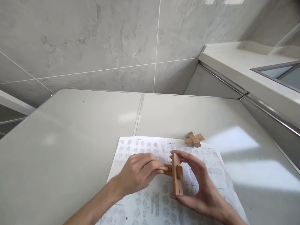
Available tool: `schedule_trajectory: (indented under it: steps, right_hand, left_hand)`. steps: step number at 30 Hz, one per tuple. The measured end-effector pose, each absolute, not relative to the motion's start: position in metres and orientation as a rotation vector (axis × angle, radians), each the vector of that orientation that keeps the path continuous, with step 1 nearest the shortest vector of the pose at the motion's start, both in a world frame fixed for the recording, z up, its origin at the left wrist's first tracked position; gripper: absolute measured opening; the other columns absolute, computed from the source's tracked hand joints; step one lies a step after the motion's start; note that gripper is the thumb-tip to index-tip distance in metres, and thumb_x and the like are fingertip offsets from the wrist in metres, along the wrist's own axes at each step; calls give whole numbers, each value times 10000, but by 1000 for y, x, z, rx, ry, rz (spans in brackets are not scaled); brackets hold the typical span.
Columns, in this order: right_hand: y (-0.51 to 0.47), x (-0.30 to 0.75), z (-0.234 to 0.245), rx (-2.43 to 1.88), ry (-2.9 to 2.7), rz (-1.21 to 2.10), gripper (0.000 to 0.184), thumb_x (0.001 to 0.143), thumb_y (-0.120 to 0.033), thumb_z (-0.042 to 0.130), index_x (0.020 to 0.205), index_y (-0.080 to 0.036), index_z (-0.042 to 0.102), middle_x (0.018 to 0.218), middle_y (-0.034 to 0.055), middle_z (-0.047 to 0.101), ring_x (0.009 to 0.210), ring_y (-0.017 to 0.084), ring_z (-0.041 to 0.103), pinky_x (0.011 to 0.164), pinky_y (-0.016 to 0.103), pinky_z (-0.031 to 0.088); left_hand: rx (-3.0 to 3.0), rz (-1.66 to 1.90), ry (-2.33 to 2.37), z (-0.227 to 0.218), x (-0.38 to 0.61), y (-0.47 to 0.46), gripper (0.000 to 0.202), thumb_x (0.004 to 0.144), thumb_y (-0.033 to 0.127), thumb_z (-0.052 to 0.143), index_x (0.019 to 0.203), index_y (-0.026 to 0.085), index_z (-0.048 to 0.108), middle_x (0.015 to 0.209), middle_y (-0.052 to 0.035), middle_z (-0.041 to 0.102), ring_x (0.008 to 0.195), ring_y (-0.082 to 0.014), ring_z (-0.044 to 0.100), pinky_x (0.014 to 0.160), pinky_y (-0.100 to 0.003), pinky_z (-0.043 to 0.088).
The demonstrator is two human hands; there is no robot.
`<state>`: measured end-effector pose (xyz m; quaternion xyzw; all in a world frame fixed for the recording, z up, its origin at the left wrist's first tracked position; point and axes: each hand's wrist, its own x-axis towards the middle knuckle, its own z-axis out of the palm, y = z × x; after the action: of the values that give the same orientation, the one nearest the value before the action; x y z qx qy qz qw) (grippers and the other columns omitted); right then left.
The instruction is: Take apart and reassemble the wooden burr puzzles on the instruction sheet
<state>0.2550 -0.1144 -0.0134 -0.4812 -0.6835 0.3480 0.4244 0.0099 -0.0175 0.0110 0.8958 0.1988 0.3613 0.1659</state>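
Note:
Over the printed sheet, my right hand (199, 181) grips a flat wooden puzzle bar (177, 184) by its two ends, thumb at the near end and fingers at the far end. A short wooden block (179, 172) sticks out of the bar's right face. From the bar's left side runs a wooden puzzle stick (167, 169), pinched between the thumb and fingers of my left hand (142, 172). The bar and stick meet crosswise; how they join is hidden. Beyond my right hand, a cross-shaped wooden puzzle (194, 139) rests at the sheet's far edge.
A large paper sheet (131, 187) with small diagrams lies on the pale folding table (89, 131), which has a seam across it. Grey wall tiles (98, 37) rise behind. On the right stands a white counter (246, 68) with a metal-framed opening. A white shelf (14, 103) is at the left.

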Motion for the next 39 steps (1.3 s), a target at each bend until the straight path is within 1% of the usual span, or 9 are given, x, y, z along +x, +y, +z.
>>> schedule_trajectory:
  steps: [7,12,16,19,26,29,34,36,39]
  right_hand:
    - [-106,255,-9,-1178,-1470,886,830,954,-471,850,1619,-409,358,1665,119,452,1436,393,573,1174,601,538]
    - [-98,257,-16,-1404,-1539,809,761,972,-447,819,1604,-416,396,1626,113,487,1408,404,578,1111,640,566]
    - [-99,254,-24,-1492,-1787,827,772,958,-304,807,1602,-443,403,1695,90,413,1510,422,491,1157,674,539]
    - [-102,247,-27,-1429,-1936,760,776,937,-230,803,1583,-412,414,1681,112,434,1536,440,436,1170,694,526]
    - [-104,235,-26,-1413,-2105,637,575,988,-305,790,1480,-307,493,1600,158,497,1507,450,435,1153,701,537]
    - [-104,235,-27,-1430,-2116,598,680,985,-306,793,1560,-293,431,1621,164,492,1533,449,418,1183,698,517]
    - [-106,237,-31,-1520,-1908,619,1067,890,-206,836,1725,-316,181,1684,164,446,1542,434,451,1194,694,517]
    - [-107,238,-30,-1509,-1818,635,1107,874,-182,825,1738,-332,151,1714,151,413,1558,419,448,1197,679,521]
    - [-107,238,-27,-1402,-1808,620,1035,918,-181,771,1742,-335,164,1741,135,381,1589,392,421,1223,652,503]
  left_hand:
    - [2420,1007,676,9,3,-8,123,1121,161,569,1127,204,684,891,-9,765,676,-131,680,600,-233,538]
    - [2071,1051,954,12,4,-8,151,1121,283,598,1068,206,717,900,-30,751,745,-150,674,687,-258,561]
    - [1804,970,1090,16,5,-7,257,1115,412,600,996,204,691,741,12,671,645,-143,635,644,-264,541]
    - [1665,879,1046,17,4,-7,283,1114,452,593,1011,204,683,647,45,596,595,-138,618,628,-265,526]
    - [1492,707,983,21,8,-13,321,1099,498,606,999,198,662,665,38,585,633,-143,608,666,-276,523]
    - [1453,661,997,23,11,-15,316,1093,495,618,990,200,661,689,33,589,652,-141,600,676,-272,513]
    - [1410,641,974,24,13,-18,329,1083,510,626,961,205,651,675,43,570,616,-130,589,621,-253,480]
    - [1397,626,954,24,14,-19,332,1078,511,632,950,205,637,674,44,573,602,-126,587,608,-250,481]
    - [1401,585,927,22,16,-22,332,1081,510,622,952,205,625,663,46,568,590,-129,588,595,-254,489]
